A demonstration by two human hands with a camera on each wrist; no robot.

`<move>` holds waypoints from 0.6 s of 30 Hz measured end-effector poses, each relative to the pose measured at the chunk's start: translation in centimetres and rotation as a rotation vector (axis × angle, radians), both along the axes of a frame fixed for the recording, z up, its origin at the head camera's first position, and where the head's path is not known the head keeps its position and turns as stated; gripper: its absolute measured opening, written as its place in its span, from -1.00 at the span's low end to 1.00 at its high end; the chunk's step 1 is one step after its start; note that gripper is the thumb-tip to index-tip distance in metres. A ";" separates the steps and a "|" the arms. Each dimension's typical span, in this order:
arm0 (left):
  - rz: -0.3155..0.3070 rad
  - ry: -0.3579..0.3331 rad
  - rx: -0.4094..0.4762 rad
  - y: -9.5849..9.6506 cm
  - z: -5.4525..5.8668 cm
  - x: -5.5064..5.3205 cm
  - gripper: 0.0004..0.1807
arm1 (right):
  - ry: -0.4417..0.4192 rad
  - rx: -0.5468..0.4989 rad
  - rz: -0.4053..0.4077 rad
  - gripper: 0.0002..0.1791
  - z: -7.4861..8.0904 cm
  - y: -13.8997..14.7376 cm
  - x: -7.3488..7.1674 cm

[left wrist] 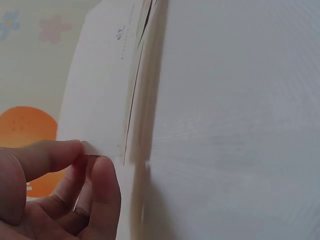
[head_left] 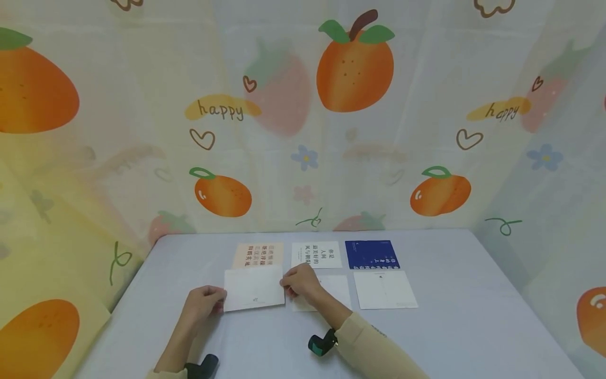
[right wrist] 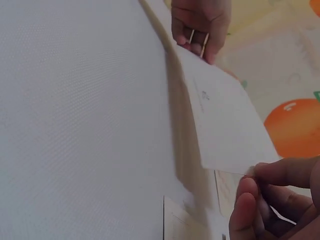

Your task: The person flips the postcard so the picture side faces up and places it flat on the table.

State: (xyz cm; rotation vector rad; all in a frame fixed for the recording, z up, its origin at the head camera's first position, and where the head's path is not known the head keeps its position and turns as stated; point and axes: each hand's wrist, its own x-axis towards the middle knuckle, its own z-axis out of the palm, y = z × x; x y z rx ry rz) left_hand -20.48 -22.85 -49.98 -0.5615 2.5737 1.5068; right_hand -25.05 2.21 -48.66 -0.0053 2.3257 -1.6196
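Observation:
A white postcard (head_left: 254,288) with a small printed mark near its lower edge is held by both hands above the left part of the table. My left hand (head_left: 202,304) pinches its left edge between thumb and fingers. The right hand (head_left: 303,281) pinches the opposite edge. In the left wrist view the postcard (left wrist: 100,80) stands off the tabletop; in the right wrist view a shadow lies under the postcard (right wrist: 227,120). Just behind it, a peach postcard (head_left: 258,252) with printed characters is partly covered. My right hand and wrist partly hide another white postcard (head_left: 337,290).
On the white-covered table (head_left: 454,337), the back row also has a white postcard (head_left: 326,255) with dark characters and a navy postcard (head_left: 372,252). A blank-looking white postcard (head_left: 385,290) lies in front of the navy one. A fruit-patterned curtain (head_left: 341,137) hangs behind the table.

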 end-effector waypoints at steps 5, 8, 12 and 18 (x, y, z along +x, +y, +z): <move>0.009 0.006 -0.006 0.1 0.4 -0.2 -0.69 | 0.007 -0.049 -0.013 -0.88 0.3 0.3 0.0; 0.017 0.013 0.004 0.1 0.6 -0.2 -0.69 | 0.000 -0.072 -0.019 -0.88 0.5 0.5 0.0; 0.021 0.030 0.013 0.1 0.7 -0.1 -0.70 | 0.000 -0.081 -0.029 -0.87 0.5 0.5 0.0; 0.022 0.063 0.028 0.2 1.3 0.1 -0.73 | 0.020 -0.078 -0.037 -0.87 0.7 0.5 0.0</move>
